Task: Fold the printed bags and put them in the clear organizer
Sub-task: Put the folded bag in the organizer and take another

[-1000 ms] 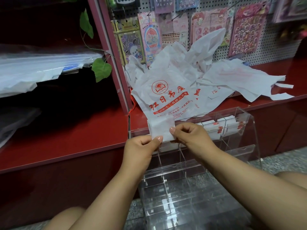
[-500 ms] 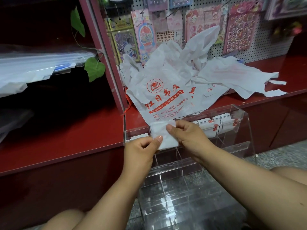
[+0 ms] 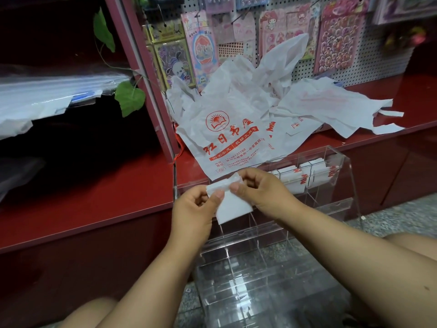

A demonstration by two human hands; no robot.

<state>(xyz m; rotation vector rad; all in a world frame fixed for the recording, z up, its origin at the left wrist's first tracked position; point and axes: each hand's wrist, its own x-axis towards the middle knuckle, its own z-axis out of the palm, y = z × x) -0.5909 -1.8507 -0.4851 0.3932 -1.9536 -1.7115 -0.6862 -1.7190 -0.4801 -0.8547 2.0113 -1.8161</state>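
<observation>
Folded bag (image 3: 233,205), small white square, pinched between both hands above the front top edge of the clear organizer (image 3: 340,185): left hand (image 3: 192,210) grips its left edge with the thumb on top, right hand (image 3: 262,189) grips the upper right corner, fingers curled. Organizer stands on the floor against the red surface (image 3: 82,197), with folded bags (image 3: 309,176) already in its upper right compartments. Loose printed bags (image 3: 236,136) lie piled on the surface behind, in front of a pegboard (image 3: 305,65) hung with sticker sheets (image 3: 335,39).
</observation>
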